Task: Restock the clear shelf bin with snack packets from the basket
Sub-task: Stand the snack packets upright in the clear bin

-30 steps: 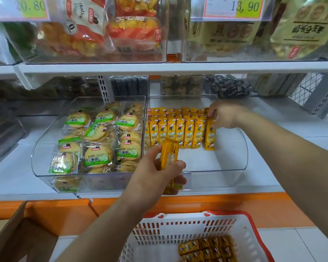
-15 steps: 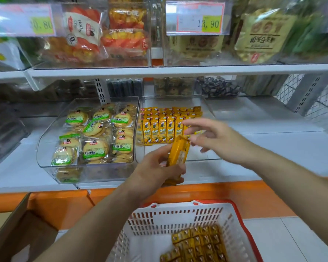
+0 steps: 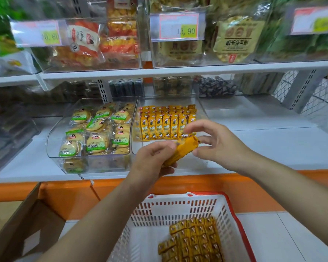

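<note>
One second ago the person's right hand (image 3: 218, 144) was deep in the clear plastic shelf bin (image 3: 169, 97), seating a packet at the row's end. Now it's back out front, fingers spread and loose, reaching for the bundle of small yellow snack packets (image 3: 184, 148) that the left hand (image 3: 151, 159) grips. Another handoff looks likely. Plenty more sit in the white slotted basket (image 3: 159, 210) below, so restocking's far from done.

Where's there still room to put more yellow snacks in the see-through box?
The bare floor of the clear bin in front of the standing yellow packets is free. The white shelf right of it is bare too. The cookie bin on the left is packed.
</note>
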`<act>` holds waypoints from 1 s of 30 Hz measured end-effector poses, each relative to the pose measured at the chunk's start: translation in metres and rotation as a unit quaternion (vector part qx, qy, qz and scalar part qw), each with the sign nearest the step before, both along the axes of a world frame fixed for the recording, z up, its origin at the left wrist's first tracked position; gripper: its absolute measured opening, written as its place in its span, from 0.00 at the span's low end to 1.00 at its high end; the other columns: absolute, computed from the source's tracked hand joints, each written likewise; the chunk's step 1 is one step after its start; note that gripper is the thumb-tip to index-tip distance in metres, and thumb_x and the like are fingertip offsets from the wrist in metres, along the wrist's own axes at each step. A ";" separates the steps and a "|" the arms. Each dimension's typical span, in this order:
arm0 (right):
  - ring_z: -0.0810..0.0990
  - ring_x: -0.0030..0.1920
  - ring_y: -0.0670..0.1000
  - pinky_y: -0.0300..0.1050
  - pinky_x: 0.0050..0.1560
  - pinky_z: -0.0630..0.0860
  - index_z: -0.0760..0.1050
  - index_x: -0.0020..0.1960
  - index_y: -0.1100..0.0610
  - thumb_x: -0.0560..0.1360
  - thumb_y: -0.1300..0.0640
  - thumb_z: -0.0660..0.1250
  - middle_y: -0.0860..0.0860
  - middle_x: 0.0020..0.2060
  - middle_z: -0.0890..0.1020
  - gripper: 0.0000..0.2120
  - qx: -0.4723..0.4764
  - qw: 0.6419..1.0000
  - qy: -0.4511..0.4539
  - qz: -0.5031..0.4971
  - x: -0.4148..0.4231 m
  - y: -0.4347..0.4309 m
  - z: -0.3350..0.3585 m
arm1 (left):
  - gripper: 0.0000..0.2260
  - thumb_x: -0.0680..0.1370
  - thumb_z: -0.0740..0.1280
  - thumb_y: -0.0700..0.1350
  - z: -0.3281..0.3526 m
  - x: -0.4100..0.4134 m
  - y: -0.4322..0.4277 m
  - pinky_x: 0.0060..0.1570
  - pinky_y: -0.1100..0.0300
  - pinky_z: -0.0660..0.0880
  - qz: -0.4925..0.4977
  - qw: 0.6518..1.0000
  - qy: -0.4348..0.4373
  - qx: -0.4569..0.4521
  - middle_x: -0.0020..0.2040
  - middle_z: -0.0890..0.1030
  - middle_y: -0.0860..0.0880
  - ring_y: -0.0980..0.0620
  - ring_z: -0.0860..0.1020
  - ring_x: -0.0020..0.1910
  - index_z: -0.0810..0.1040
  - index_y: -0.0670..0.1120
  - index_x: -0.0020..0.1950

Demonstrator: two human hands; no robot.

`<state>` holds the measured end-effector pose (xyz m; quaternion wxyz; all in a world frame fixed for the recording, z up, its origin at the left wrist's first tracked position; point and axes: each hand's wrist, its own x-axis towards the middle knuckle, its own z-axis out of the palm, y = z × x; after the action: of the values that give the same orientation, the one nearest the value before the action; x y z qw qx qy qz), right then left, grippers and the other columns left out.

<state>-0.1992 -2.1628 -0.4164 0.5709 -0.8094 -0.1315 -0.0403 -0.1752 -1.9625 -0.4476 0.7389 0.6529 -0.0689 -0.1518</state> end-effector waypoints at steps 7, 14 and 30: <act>0.85 0.49 0.57 0.50 0.49 0.83 0.79 0.60 0.52 0.76 0.62 0.71 0.56 0.52 0.83 0.14 0.113 0.991 0.066 -0.027 -0.003 -0.009 -0.005 | 0.16 0.67 0.77 0.48 -0.002 -0.006 -0.007 0.44 0.59 0.81 0.039 0.999 -0.029 -0.017 0.51 0.86 0.46 0.50 0.84 0.45 0.83 0.47 0.54; 0.86 0.44 0.55 0.47 0.44 0.81 0.79 0.59 0.51 0.77 0.69 0.66 0.56 0.49 0.84 0.17 0.158 0.984 0.068 -0.049 0.003 -0.016 -0.008 | 0.14 0.75 0.75 0.37 0.000 -0.001 -0.011 0.47 0.59 0.82 0.014 0.999 -0.043 -0.017 0.52 0.87 0.48 0.49 0.86 0.50 0.82 0.49 0.58; 0.82 0.40 0.46 0.41 0.46 0.79 0.72 0.67 0.47 0.73 0.62 0.74 0.49 0.51 0.77 0.26 -0.080 0.993 -0.071 -0.039 0.055 -0.027 0.001 | 0.09 0.77 0.74 0.43 0.012 0.069 -0.049 0.41 0.61 0.82 -0.014 0.995 -0.093 0.019 0.44 0.85 0.51 0.55 0.85 0.42 0.79 0.50 0.56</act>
<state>-0.1440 -2.1902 -0.4158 0.4912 -0.8523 -0.1427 -0.1095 -0.1066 -2.0114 -0.4353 0.7146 0.6770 -0.1432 -0.1023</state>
